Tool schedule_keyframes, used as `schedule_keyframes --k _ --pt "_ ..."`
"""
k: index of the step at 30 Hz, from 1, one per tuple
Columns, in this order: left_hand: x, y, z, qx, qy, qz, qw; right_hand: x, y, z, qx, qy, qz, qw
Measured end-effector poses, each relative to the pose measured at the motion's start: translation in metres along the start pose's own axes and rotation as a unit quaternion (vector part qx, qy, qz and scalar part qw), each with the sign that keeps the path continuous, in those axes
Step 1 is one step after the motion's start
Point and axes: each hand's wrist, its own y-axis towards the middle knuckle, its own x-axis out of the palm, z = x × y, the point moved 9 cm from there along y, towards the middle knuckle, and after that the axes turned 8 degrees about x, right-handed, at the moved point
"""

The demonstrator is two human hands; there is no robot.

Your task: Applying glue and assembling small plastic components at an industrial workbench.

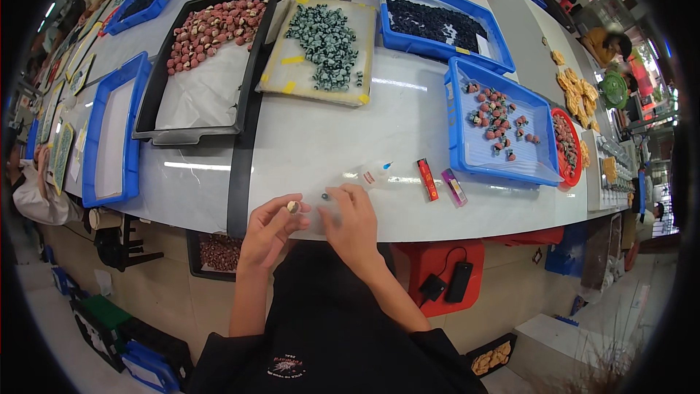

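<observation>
My left hand (271,228) pinches a small round pink piece with a cream-coloured face (293,207) between thumb and fingertips, above the near edge of the table. Just to the right is my right hand (351,226), its thumb and index finger curled around a small dark green piece (325,195); slight blur hides how firmly it is gripped. The two pieces are apart. Beyond my right hand lies a small clear bottle with a blue tip (373,174). Further right are a red packet (428,180) and a purple packet (454,188).
Pink pieces partly fill a black tray (197,133) at left. A pale board (306,86) bears many green pieces. Blue trays (503,168) stand right, at the back and left (109,131). A red stool (456,295) with a black power bank (459,282) is below the table.
</observation>
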Motion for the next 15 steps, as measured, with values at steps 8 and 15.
schedule_keyframes --k 8,15 --pt "-0.002 -0.011 -0.001 0.001 0.02 -0.004 1.0 0.008 0.0 0.003 0.002 -0.036 -0.013 0.999" --pt "0.017 -0.013 -0.009 -0.017 0.006 -0.05 0.999 -0.027 -0.006 -0.027 -0.014 0.082 -0.023 0.996"
